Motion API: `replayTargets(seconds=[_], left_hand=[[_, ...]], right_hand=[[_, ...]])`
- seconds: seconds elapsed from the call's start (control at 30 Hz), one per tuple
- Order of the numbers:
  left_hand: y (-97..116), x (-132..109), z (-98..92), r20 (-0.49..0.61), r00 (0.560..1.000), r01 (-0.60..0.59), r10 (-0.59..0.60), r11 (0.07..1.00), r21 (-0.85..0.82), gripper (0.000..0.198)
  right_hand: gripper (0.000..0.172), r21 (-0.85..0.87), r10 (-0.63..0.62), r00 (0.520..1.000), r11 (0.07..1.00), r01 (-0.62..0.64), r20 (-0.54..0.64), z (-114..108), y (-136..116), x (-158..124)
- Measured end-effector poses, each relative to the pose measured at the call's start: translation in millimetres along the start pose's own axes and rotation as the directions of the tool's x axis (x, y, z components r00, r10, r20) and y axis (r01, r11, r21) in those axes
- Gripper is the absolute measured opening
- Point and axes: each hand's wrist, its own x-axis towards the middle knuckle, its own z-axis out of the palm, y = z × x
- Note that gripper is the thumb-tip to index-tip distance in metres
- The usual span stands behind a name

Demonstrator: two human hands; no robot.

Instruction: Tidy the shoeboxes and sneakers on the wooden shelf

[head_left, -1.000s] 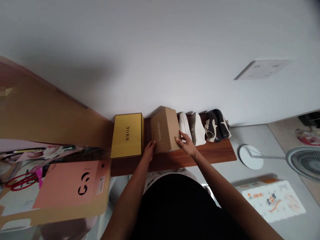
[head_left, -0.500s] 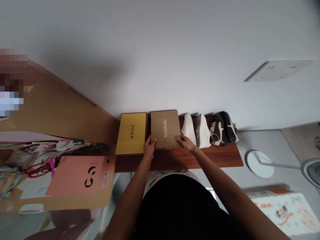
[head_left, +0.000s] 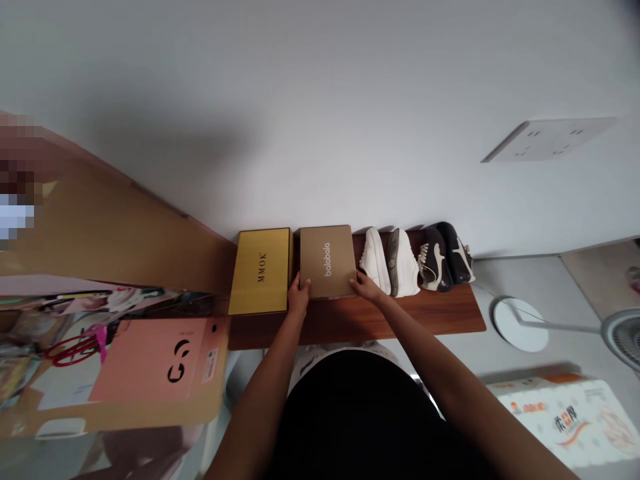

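Observation:
A brown cardboard shoebox (head_left: 327, 260) printed "balabala" lies flat on a dark wooden shelf (head_left: 425, 312) against the white wall. My left hand (head_left: 299, 297) grips its near left corner and my right hand (head_left: 367, 288) grips its near right corner, fingers curled on the box edges. A gold "MMOK" box (head_left: 261, 270) lies just left of it, a narrow gap between them. To the right stands a pair of white sneakers (head_left: 389, 261), then a pair of dark shoes (head_left: 445, 257).
A pink box with a black logo (head_left: 155, 360) rests on a cardboard box at the left, over a cluttered pile. On the floor at the right are a white round fan base (head_left: 520, 325), a fan head (head_left: 623, 337) and a pack of tissue paper (head_left: 560, 417).
The brown box was tilted up on the shelf; it now lies flat, squared up beside the gold box. Both hands stayed on its near corners.

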Motion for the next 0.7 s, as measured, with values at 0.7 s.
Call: replayTargets(seconds=[0.7], left_hand=[[23.2,-82.6,184.7,0.302,0.946,-0.047,-0.117,0.873,0.486,0.083]], right_hand=[[0.053,-0.235,0.153,0.893,0.933,-0.271,-0.423,-131.6,77.2,-80.0]])
